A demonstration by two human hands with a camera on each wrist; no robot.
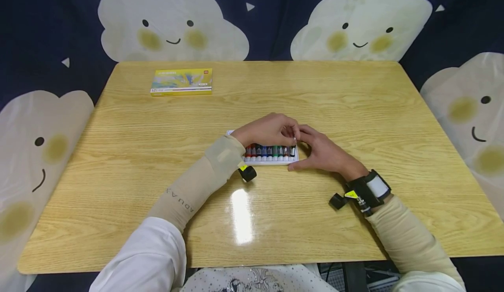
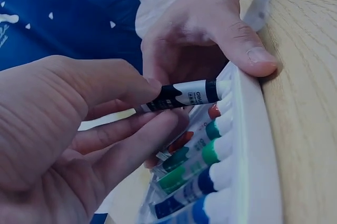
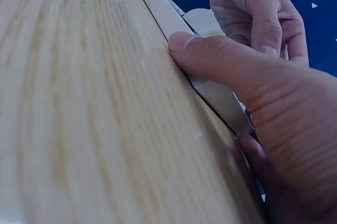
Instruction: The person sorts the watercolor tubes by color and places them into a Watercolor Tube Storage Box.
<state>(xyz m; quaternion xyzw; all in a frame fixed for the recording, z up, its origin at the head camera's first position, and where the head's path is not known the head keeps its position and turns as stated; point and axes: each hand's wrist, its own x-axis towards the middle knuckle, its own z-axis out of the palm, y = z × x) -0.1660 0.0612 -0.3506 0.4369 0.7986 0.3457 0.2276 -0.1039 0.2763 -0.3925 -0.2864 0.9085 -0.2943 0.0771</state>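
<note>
A white plastic tray (image 1: 271, 163) of small paint tubes lies on the table in front of the person. Over its right end, the left hand (image 1: 271, 129) pinches a black-and-white paint tube (image 2: 190, 93) between thumb and fingers; the tube's white cap is at the tray's near wall. The right hand (image 1: 324, 153) grips the tray's right end, its thumb against the outer near side, as the right wrist view shows. Red, blue and green tubes (image 2: 185, 175) lie side by side in the tray. The left hand and forearm hide the tray's far left part.
A yellow paint box (image 1: 182, 82) lies at the back left of the wooden table (image 1: 354, 95). Behind the table hangs a dark blue cloth with white clouds (image 1: 173, 21). Each wrist wears a small black camera (image 1: 338, 201).
</note>
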